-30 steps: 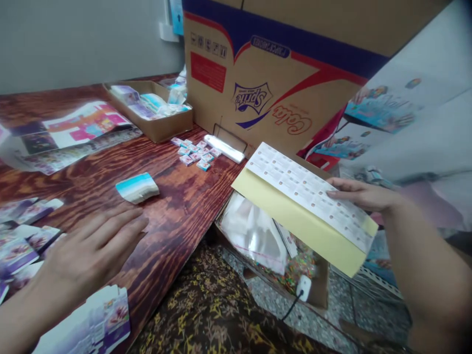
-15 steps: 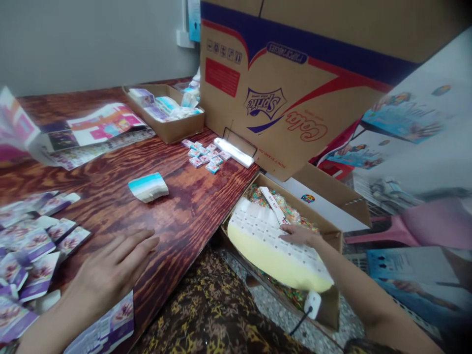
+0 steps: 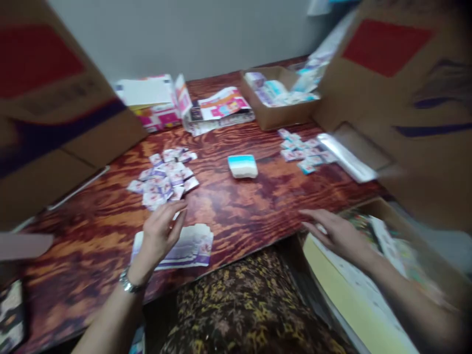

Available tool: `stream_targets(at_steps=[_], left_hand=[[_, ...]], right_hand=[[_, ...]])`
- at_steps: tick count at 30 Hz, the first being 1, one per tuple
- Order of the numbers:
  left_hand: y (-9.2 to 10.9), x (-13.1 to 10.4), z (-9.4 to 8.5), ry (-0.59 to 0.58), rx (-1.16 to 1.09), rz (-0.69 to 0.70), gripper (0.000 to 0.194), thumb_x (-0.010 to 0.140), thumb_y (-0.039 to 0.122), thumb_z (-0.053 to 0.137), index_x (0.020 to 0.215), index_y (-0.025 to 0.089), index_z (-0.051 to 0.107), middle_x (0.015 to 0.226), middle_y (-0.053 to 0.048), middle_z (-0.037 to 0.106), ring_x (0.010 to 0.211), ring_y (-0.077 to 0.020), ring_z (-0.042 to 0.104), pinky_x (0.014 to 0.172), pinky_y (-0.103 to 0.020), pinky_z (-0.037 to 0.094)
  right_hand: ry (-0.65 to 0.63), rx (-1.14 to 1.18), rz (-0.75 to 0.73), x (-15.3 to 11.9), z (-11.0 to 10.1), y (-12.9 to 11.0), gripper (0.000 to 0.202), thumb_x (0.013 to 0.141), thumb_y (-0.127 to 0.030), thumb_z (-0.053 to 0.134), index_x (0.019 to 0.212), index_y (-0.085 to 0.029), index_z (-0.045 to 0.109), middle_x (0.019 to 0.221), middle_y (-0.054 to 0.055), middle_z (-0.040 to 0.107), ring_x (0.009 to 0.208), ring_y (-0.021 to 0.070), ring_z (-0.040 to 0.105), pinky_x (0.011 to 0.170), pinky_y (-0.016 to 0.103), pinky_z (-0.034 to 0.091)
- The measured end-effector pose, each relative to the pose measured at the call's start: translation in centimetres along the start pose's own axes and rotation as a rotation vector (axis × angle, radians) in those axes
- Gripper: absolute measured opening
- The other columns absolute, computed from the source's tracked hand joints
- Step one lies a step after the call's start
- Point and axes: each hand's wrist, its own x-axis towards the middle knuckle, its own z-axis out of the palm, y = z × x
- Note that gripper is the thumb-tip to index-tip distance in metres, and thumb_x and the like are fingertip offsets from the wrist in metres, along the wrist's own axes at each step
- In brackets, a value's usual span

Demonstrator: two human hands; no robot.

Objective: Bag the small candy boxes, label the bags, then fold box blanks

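Worktop [image 3: 273, 206], dial centred on the blue-white stack [image 3: 242, 166]

Lap [image 3: 236, 305]: dark cloth, yellow leaf pattern; 6 o'clock.

Sheet [image 3: 354, 295]: yellow and white, 4 o'clock, along the near side of a cardboard bin [image 3: 393, 219] that also holds a white strip and blurred multicoloured bits.

Watch [image 3: 129, 281]: silver, on the left wrist.

Left hand [image 3: 160, 231]: 8 o'clock, above the cards; fingers half curled, thumb set apart from them, apparently holding nothing. Contact with the cards: cannot tell.

Right hand [image 3: 330, 231]: 4 o'clock, at the worktop's near edge, above the sheet's far end; fingers extended, thumb spread below, apparently empty. Contact with the sheet: cannot tell.

Cards [image 3: 184, 248]: flat, white and purple, overlapping in a row; between 7 and 8 o'clock, near the edge.

Purple boxes [image 3: 165, 177]: small, loosely heaped; 9 o'clock, just beyond the left hand.

Blue boxes [image 3: 304, 150]: small, loose cluster; between 2 and 3 o'clock.

Bar [image 3: 346, 157]: white, glossy; 3 o'clock, just beside the blue boxes.

Tray [image 3: 276, 118]: cardboard, filled with packets; 1 o'clock.

Prints [image 3: 223, 105]: pink and orange; 12 o'clock.

Wall [image 3: 206, 34]: grey; 12 o'clock, farthest.
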Motion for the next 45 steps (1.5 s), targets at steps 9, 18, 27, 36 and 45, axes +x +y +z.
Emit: stream_targets(at_steps=[9, 18, 27, 36, 45], left_hand=[[1.4, -9.6, 1.9, -0.190, 0.191, -0.104, 0.026, 0.084, 0.020, 0.051, 0.109, 0.019, 0.057, 0.113, -0.010, 0.061, 0.118, -0.0272, 0.047, 0.099, -0.051, 0.038], [1.7, -11.6, 3.7, -0.331, 0.302, -0.133, 0.034, 0.088, 0.028, 0.048, 0.121, 0.021, 0.053, 0.128, -0.008, 0.053, 0.127, -0.0311, 0.038, 0.102, -0.057, 0.031], [2.3, -11.7, 3.5, -0.313, 0.305, -0.150, 0.040, 0.087, 0.032, 0.049, 0.124, 0.018, 0.050, 0.129, -0.010, 0.052, 0.128, -0.0313, 0.036, 0.104, -0.057, 0.028], [5.0, -8.4, 4.4, -0.160, 0.249, -0.331, 0.065, 0.086, 0.035, 0.048, 0.137, 0.006, 0.022, 0.118, -0.021, 0.054, 0.109, -0.0292, 0.053, 0.090, -0.045, 0.046], [3.7, -7.8, 4.5, 0.037, 0.065, -0.326, 0.052, 0.085, 0.021, 0.048, 0.133, 0.012, 0.029, 0.114, -0.016, 0.057, 0.104, -0.0222, 0.057, 0.087, -0.034, 0.050]], right_hand=[[-0.171, 0.224, -0.411, 12.4, 11.4, -18.8, 0.067, 0.072, -0.051, 0.065, 0.128, -0.021, 0.044, 0.117, 0.012, 0.055, 0.104, 0.0281, 0.052, 0.087, 0.042, 0.044], [-0.121, 0.120, -0.367, 11.4, 14.5, -18.5, 0.063, 0.070, -0.052, 0.067, 0.120, -0.016, 0.054, 0.125, 0.017, 0.051, 0.116, 0.0339, 0.043, 0.098, 0.050, 0.036], [-0.080, 0.295, -0.275, 11.3, 13.5, -18.2, 0.018, 0.085, -0.033, 0.054, 0.091, -0.018, 0.062, 0.098, 0.010, 0.063, 0.096, 0.0252, 0.055, 0.084, 0.039, 0.044], [-0.237, 0.835, -0.148, 12.2, 9.0, -19.7, 0.019, 0.088, -0.035, 0.049, 0.081, -0.020, 0.056, 0.068, -0.002, 0.060, 0.061, 0.0126, 0.056, 0.056, 0.021, 0.043], [-0.002, 0.683, -0.207, 12.4, 8.3, -20.1, 0.015, 0.090, -0.029, 0.045, 0.095, -0.023, 0.058, 0.079, 0.001, 0.065, 0.072, 0.0159, 0.062, 0.066, 0.025, 0.048]])
